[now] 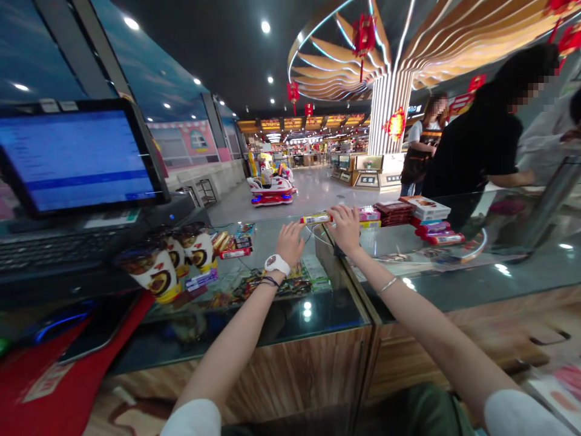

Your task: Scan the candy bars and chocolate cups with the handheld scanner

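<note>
Both my arms reach forward over a glass counter (pixel 454 284). My right hand (pixel 345 227) has its fingers curled on a long thin yellow-and-red packet (pixel 315 218) lying at the counter's far edge. My left hand (pixel 290 241), with a white watch on its wrist, hovers just left of the packet, fingers bent and slightly apart, holding nothing. Beside my right hand sits a pink box (pixel 368 213), and further right are stacks of red and white boxes (pixel 426 209).
A till screen (pixel 77 157) and keyboard (pixel 49 251) stand at left, with cup-shaped snack packs (pixel 157 272) beside them. A phone (pixel 97 336) lies on a red mat. Three people (pixel 481 145) stand beyond the counter at right. A kiddie ride (pixel 271 188) sits in the hall.
</note>
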Action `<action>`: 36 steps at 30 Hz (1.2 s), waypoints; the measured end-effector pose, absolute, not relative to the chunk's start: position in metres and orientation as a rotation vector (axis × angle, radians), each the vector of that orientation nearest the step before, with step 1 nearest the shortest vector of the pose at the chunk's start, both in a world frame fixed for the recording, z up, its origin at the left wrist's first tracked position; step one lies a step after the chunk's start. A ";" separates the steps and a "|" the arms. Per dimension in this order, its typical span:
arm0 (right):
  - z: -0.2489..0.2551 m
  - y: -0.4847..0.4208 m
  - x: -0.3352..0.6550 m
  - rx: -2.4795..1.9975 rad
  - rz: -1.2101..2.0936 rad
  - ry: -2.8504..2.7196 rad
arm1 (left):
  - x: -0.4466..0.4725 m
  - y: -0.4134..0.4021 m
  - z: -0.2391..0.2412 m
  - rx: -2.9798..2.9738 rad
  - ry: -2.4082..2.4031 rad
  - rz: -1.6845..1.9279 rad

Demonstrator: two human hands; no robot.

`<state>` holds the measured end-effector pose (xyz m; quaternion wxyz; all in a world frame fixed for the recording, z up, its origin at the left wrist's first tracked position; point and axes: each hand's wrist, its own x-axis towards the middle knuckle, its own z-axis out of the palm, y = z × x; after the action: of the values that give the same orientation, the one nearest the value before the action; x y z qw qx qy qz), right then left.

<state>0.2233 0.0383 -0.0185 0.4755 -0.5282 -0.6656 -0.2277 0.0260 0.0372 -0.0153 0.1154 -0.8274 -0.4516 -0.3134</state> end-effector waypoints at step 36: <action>-0.026 0.035 0.253 -1.002 -0.564 -2.129 | 0.010 0.047 -0.019 -2.371 -1.201 -1.012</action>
<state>0.2531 0.0347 -0.0261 0.3534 -0.3874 -0.8231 -0.2179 0.0099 0.0465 -0.0192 0.1483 -0.8244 -0.4176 -0.3521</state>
